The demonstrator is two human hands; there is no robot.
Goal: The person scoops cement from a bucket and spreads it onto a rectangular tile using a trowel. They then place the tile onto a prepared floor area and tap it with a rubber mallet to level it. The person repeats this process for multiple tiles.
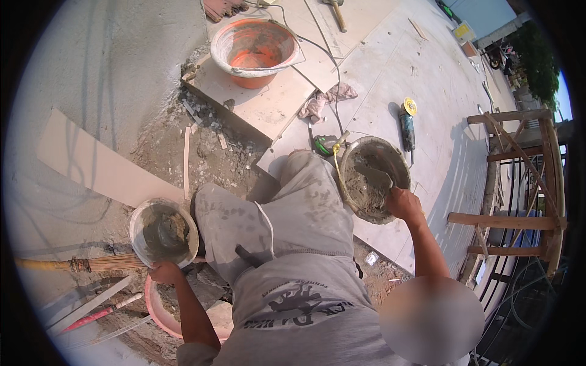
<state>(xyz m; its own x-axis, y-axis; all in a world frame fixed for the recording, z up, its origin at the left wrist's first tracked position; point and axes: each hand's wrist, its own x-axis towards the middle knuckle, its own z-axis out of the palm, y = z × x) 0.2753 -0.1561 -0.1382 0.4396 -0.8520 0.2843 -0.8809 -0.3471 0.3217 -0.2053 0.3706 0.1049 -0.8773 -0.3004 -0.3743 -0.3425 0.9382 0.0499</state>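
My left hand (166,272) is closed on the near rim of a small whitish bucket (140,229), which has wet grey mortar (166,236) inside. To the right of my knees stands a dark, mortar-smeared bucket (403,168) of thick grey mortar (362,188). Over its right rim reaches my right hand (404,205), closed round the handle end of a trowel (381,177). The trowel's blade rests in the mortar; its handle is mostly hidden by my fingers.
Ahead, an orange basin (254,74) sits on a stack of tiles (259,110). An angle grinder (407,125) lies on the tiled floor, with a cable (317,46) and a cloth (314,108) nearby. A broom (110,262) and a pink basin (160,314) are at left; wooden trestles (506,221) stand right.
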